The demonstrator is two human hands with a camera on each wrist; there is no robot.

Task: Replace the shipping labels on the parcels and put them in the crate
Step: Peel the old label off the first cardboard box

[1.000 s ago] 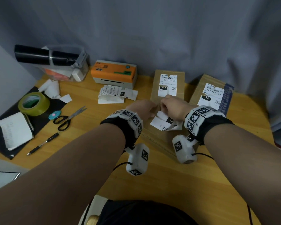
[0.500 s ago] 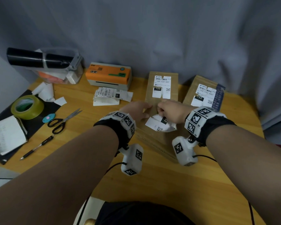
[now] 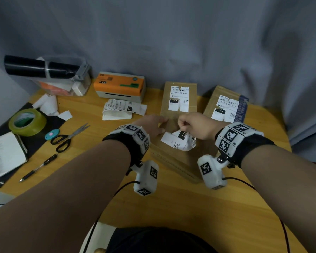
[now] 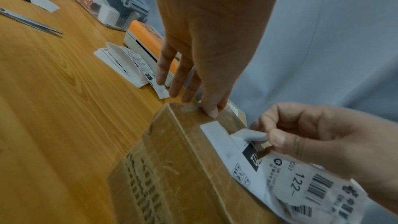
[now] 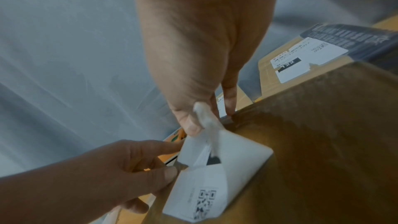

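Nearest the person, a cardboard parcel (image 3: 173, 157) lies on the wooden bench (image 3: 171, 201) between the two forearms. Its white shipping label (image 3: 179, 141) is partly peeled: one edge stays stuck to the parcel's top while the rest is lifted and crumpled. The right hand (image 3: 195, 126) pinches the raised part of the label between thumb and curled fingers, clamped on the paper. The left hand (image 3: 150, 125) rests with straight, relaxed fingers pressing the parcel's far top edge, just beside the label; the left wrist view shows its fingertips (image 4: 212, 111) on the taped cardboard.

Farther back, a second parcel (image 3: 179, 99) with a torn label stands directly behind the first, and a third parcel (image 3: 226, 105), also labelled, sits to its right. Left of them lies a stack of printed labels (image 3: 120, 110) in front of an orange-topped label printer (image 3: 119, 84). Toward the left bench edge lie scissors (image 3: 69, 137), a pen (image 3: 38, 168), a roll of green tape (image 3: 26, 122) and a notebook (image 3: 5, 154). A clear plastic box (image 3: 66, 79) stands at the back left, against a grey curtain (image 3: 171, 37).
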